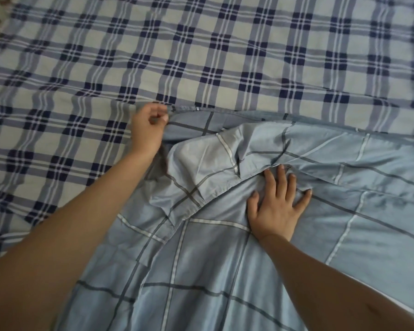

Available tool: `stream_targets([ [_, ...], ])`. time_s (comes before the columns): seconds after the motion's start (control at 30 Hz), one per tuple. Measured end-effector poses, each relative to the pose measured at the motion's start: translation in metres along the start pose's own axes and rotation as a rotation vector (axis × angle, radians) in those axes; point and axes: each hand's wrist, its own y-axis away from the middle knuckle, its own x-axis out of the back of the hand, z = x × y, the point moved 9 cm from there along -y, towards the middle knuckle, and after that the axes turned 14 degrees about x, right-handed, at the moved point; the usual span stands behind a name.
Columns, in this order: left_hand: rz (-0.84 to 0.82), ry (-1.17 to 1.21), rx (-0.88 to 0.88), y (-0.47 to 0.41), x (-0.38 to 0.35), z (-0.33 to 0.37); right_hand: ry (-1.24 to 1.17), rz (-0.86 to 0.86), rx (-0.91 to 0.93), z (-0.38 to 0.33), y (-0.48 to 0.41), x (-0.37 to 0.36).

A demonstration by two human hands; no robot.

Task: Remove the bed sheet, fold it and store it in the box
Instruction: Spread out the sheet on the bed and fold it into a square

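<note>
The blue sheet point(344, 163) lies partly folded on the checked bed point(201, 44). It looks soft, light and floppy, so hold its edges. The left hand point(148, 125) has its grip pinched on the top edge. The right hand point(276, 206) presses flat, grip apart.

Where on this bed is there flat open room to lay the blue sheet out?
The checked cover lies flat and bare across the far side, beyond the hem of the blue sheet, and left of the left hand. It is crowded near the right hand, where bunched folds pile up.
</note>
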Motion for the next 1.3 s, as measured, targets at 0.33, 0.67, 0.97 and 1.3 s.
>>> stream_targets([
  [0.33, 0.043, -0.293, 0.039, -0.008, -0.004, -0.007, -0.01, 0.006, -0.002, 0.0, -0.003, 0.001],
  [0.67, -0.227, -1.01, -0.766, 0.145, -0.036, -0.027, -0.027, 0.011, -0.004, -0.002, 0.0, 0.001],
  [0.97, -0.364, -0.697, -0.227, 0.07, -0.017, 0.01, -0.012, 0.003, 0.009, -0.002, -0.001, 0.0],
  [1.3, -0.548, -0.559, -0.269, 0.066, -0.023, 0.02, -0.008, 0.011, 0.008, -0.002, -0.001, -0.001],
])
